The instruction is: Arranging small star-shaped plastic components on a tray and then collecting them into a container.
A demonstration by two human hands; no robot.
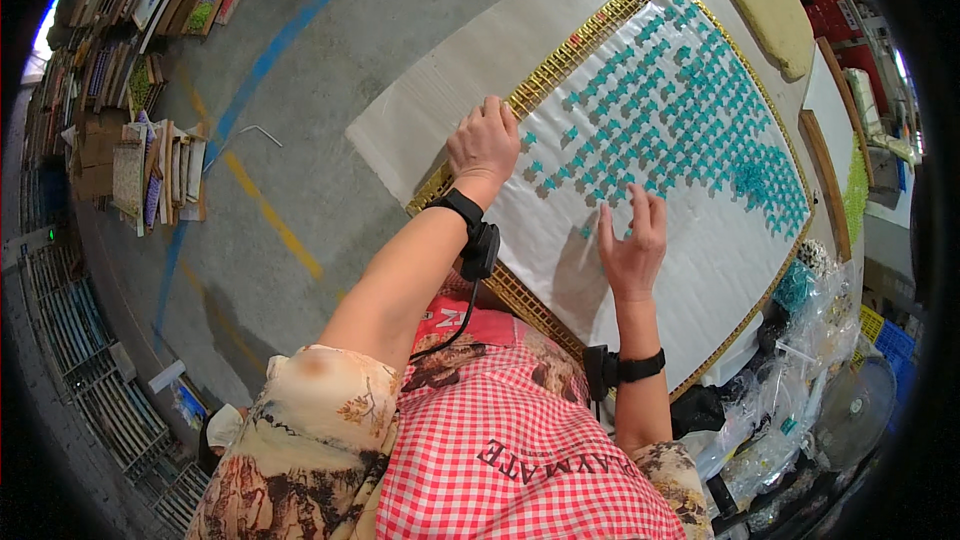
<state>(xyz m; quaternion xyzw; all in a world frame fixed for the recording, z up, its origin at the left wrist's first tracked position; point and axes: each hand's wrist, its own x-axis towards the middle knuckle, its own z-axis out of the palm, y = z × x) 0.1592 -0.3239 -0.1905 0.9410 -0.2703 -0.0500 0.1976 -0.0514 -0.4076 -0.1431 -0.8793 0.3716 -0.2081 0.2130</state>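
We have the left hand [485,148] at the gold-edged frame [560,55], fingers bunched together and closed on its upper-left border; we can't see the fingers' underside. The right hand [635,250] is over the white sheet [690,290], thumb and fingers apart and pointing up toward the lower edge of the teal pieces [752,180]; we can't tell whether the fingertips touch the sheet or a piece. The pieces lie on the sheet inside the frame, mostly in staggered diagonal rows over the upper and right parts, bunched thicker near the right side, with a few strays toward the left hand. The frame sits tilted, corner up, on a pale table [400,130]. We note a black strap device on each wrist and a red-and-white checked apron [510,410]. Clear plastic bags [800,370] heap just beside the frame's lower right; a yellowish pad [765,5] lies past its top. Floor at left: blue line [265,60], stacked panels [160,175].
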